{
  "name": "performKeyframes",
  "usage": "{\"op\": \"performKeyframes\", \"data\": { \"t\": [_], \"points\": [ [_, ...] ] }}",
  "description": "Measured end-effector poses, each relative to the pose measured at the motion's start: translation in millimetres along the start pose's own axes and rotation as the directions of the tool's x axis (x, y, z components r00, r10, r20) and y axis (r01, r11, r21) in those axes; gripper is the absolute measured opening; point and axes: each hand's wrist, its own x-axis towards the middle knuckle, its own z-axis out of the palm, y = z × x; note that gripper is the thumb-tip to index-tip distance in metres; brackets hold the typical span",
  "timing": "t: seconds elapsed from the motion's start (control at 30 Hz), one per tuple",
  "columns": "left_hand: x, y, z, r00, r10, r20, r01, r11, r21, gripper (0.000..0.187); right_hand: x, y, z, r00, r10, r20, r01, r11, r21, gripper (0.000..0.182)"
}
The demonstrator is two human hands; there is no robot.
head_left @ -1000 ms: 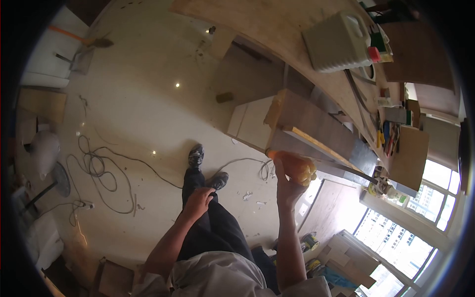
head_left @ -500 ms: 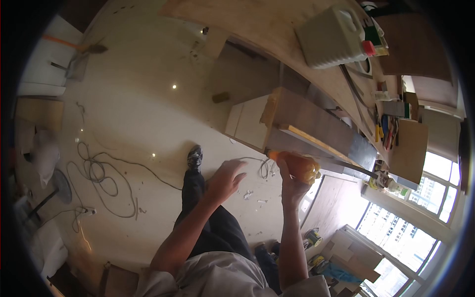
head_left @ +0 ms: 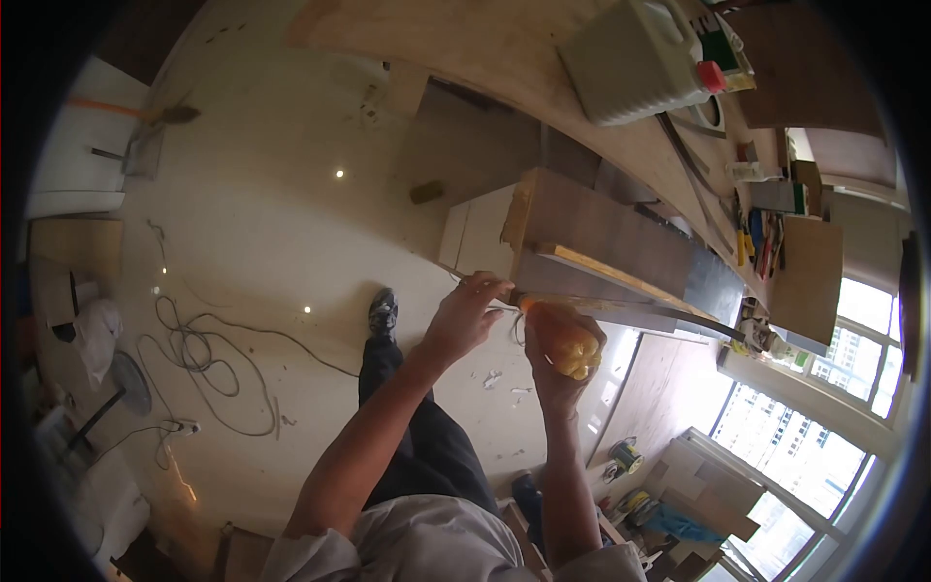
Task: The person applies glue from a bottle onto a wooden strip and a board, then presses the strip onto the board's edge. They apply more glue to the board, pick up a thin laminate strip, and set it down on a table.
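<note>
Nearest, the right hand is clenched round an orange squeeze bottle, its nozzle laid against the near edge of a dark wood board that juts off the workbench. Just left of it, the left hand pinches at that same board edge with its fingertips; what it grips, if anything, is too small to tell. By the look of it the bottle is light, soft-walled and maybe slick, best held round its belly. Farther off, a white jerrycan lies on the bench, and cables trail over the floor at left.
</note>
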Motion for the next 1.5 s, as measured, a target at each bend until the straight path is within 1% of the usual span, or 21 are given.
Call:
{"op": "performKeyframes", "data": {
  "t": [0.03, 0.17, 0.23, 0.33, 0.43, 0.47, 0.53, 0.57, 0.67, 0.7, 0.8, 0.9, 1.0, 1.03, 1.13, 1.23, 1.27, 1.33, 1.43, 1.5],
  "points": [
    [1, 3, 0, 1.000, -0.001, 0.009, 0.001, 1.000, 0.013, 0.048, 1, 2, -2, 1.000, 0.011, -0.014, -0.012, 0.999, -0.029, 0.064],
    [10, 14, 3, 0.999, -0.021, 0.038, 0.020, 1.000, 0.021, 0.043, 9, 7, -8, 0.999, 0.037, -0.036, -0.038, 0.998, -0.050, 0.062],
    [13, 12, 8, 0.999, 0.012, 0.045, -0.018, 0.992, 0.128, 0.039, 11, 12, -9, 0.998, 0.055, -0.035, -0.056, 0.998, -0.035, 0.059],
    [17, 9, 15, 0.995, 0.092, 0.031, -0.097, 0.967, 0.235, 0.036, 17, 20, -17, 0.984, 0.163, -0.071, -0.162, 0.986, 0.027, 0.048],
    [16, 6, 19, 0.985, 0.173, 0.007, -0.166, 0.936, 0.310, 0.035, 21, 53, -33, 0.975, 0.178, -0.131, -0.188, 0.980, -0.066, 0.045],
    [17, 6, 21, 0.980, 0.200, 0.001, -0.189, 0.924, 0.331, 0.035, 24, 63, -40, 0.970, 0.193, -0.148, -0.204, 0.977, -0.067, 0.044],
    [20, 8, 20, 0.980, 0.196, 0.023, -0.192, 0.926, 0.326, 0.034, 36, 75, -53, 0.957, 0.226, -0.181, -0.241, 0.968, -0.067, 0.042],
    [20, 9, 19, 0.981, 0.191, 0.035, -0.192, 0.926, 0.326, 0.033, 41, 81, -59, 0.960, 0.174, -0.220, -0.200, 0.975, -0.098, 0.041],
    [23, 8, 17, 0.977, 0.211, 0.036, -0.212, 0.928, 0.308, 0.032, 41, 116, -69, 0.900, 0.360, -0.245, -0.373, 0.928, -0.005, 0.055],
    [24, 7, 14, 0.978, 0.207, 0.035, -0.208, 0.933, 0.294, 0.033, 42, 112, -70, 0.868, 0.420, -0.265, -0.433, 0.901, 0.012, 0.055],
    [23, 5, 4, 0.981, 0.187, 0.044, -0.191, 0.947, 0.258, 0.034, 40, 89, -62, 0.853, 0.476, -0.213, -0.473, 0.878, 0.073, 0.057],
    [24, 7, -7, 0.985, 0.161, 0.068, -0.174, 0.950, 0.260, 0.034, 31, 68, -46, 0.856, 0.488, -0.172, -0.449, 0.866, 0.221, 0.059],
    [21, 6, -17, 0.981, 0.174, 0.085, -0.191, 0.943, 0.274, 0.033, 21, 49, -32, 0.899, 0.409, -0.155, -0.391, 0.911, 0.132, 0.059],
    [20, 7, -19, 0.980, 0.179, 0.085, -0.196, 0.938, 0.286, 0.033, 22, 37, -30, 0.903, 0.411, -0.121, -0.389, 0.905, 0.170, 0.058],
    [20, 7, -19, 0.977, 0.193, 0.089, -0.211, 0.928, 0.307, 0.033, 22, 34, -38, 0.948, 0.304, -0.097, -0.301, 0.953, 0.043, 0.056],
    [21, 8, -20, 0.976, 0.192, 0.105, -0.215, 0.925, 0.314, 0.033, 24, 71, -50, 0.882, 0.432, -0.187, -0.403, 0.898, 0.175, 0.053],
    [22, 10, -21, 0.976, 0.187, 0.114, -0.214, 0.924, 0.316, 0.032, 25, 80, -57, 0.863, 0.460, -0.209, -0.423, 0.884, 0.200, 0.049],
    [23, 13, -22, 0.975, 0.184, 0.124, -0.215, 0.918, 0.333, 0.032, 32, 79, -64, 0.824, 0.534, -0.191, -0.492, 0.840, 0.228, 0.048],
    [28, 20, -22, 0.974, 0.179, 0.138, -0.218, 0.908, 0.359, 0.034, 23, 71, -51, 0.867, 0.456, -0.200, -0.426, 0.887, 0.177, 0.050],
    [31, 26, -24, 0.973, 0.165, 0.164, -0.214, 0.911, 0.352, 0.036, 21, 50, -41, 0.904, 0.383, -0.191, -0.368, 0.923, 0.108, 0.053]
  ]
}}
